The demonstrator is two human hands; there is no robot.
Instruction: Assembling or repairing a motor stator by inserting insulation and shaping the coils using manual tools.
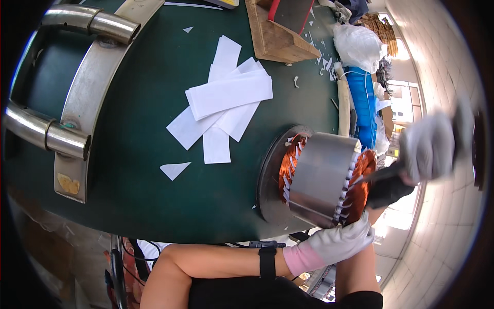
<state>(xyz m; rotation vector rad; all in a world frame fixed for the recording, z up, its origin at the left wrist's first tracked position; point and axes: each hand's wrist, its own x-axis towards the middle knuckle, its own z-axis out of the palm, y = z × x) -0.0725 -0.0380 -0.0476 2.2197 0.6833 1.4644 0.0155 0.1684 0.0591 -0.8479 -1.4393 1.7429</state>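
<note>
A motor stator, a steel cylinder with orange copper windings at both ends, rests against a round black disc on the table. White paper edges stick out between the core and the windings. My left hand, in a white and pink glove, grips the stator's rim at the winding on the near side. Beyond it my gloved right hand is closed round a dark flat tool, whose tip points at the right-hand winding. Motion blur hides the tool's exact kind.
White paper strips lie crossed in a pile on the green table. A metal frame with tubes stands at left. A wooden block, paper scraps and a blue bin with a plastic bag are at the far right.
</note>
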